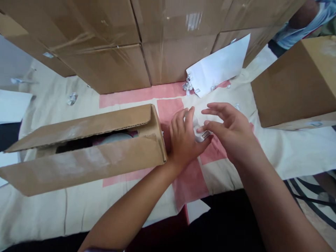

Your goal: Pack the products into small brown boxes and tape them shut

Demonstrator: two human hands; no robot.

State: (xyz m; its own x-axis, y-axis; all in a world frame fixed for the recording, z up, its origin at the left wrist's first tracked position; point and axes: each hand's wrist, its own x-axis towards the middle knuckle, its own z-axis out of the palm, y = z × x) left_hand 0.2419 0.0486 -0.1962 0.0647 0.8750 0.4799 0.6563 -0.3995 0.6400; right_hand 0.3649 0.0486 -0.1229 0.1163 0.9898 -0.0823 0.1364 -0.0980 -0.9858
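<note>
My left hand [185,136] lies on the pink-and-cream cloth with its fingers curled round a small white paper piece [197,128]. Part of that piece is hidden behind the fingers, and a little dark-edged label shows on it by the thumb. Just to the right, my right hand [229,131] hovers with its fingers apart, its thumb and fingertips close to the white piece. Whether the right fingertips touch it I cannot tell. Left of my left wrist stands a long cardboard box [86,157], its top flaps partly open over something dark and round-edged.
Large taped cartons [173,56] are stacked at the back. A white sheet [223,64] leans against them, with crumpled label scraps [188,85] beside it. Another carton [291,84] stands at right, near a person's sleeve [296,35]. A small crumpled scrap [71,99] lies at left.
</note>
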